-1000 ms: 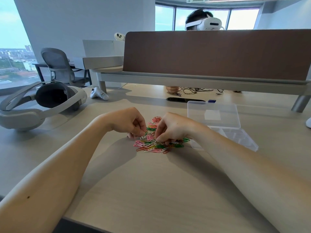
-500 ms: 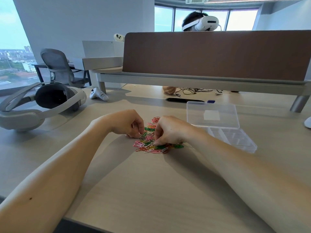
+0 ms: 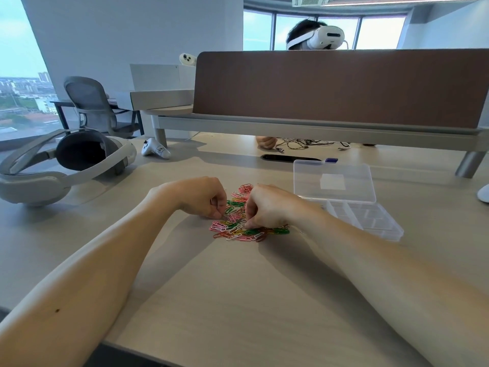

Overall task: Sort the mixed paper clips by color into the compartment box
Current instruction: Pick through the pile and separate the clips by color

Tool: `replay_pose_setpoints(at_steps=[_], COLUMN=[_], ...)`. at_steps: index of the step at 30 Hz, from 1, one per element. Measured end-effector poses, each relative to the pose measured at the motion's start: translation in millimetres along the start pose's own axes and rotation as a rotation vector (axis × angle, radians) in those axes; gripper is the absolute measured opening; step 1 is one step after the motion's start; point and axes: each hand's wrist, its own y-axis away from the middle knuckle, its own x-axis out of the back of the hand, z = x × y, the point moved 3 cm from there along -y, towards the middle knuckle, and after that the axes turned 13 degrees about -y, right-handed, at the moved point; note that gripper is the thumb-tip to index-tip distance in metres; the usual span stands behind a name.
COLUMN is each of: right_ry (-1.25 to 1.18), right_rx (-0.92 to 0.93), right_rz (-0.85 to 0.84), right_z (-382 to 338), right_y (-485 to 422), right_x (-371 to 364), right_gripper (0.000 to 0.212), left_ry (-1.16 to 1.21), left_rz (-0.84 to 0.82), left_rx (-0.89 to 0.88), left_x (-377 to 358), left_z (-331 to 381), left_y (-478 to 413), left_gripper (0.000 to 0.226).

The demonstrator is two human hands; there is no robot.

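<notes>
A pile of mixed paper clips in pink, green, yellow, white and orange lies on the desk in front of me. My left hand sits at the pile's left edge, fingers curled, fingertips pinching at clips there. My right hand lies over the pile's right half, thumb and forefinger pinching a clip near the middle; it hides part of the pile. Just to the right stands the clear compartment box with its lid open and laid back. No clips show in its compartments.
A white headset and a controller lie at the far left of the desk. A brown divider panel crosses the back, with a person in a headset behind it. A black phone lies beyond the pile.
My right hand has slid a little left and lower onto the pile's middle. My left hand has stayed at the left edge, its fingers working at the clips.
</notes>
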Motion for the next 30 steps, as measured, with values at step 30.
replay_pose_setpoints(at_steps=[30], right_ry=[-0.090], right_rx=[0.066], right_rz=[-0.029], right_z=[1.7], right_y=[4.6], right_x=[8.5], right_gripper=[0.006], left_ry=[0.201], left_rz=[0.071], left_rx=[-0.046], left_x=[5.3], left_z=[3.3], left_y=[3.1], left_gripper=[0.011])
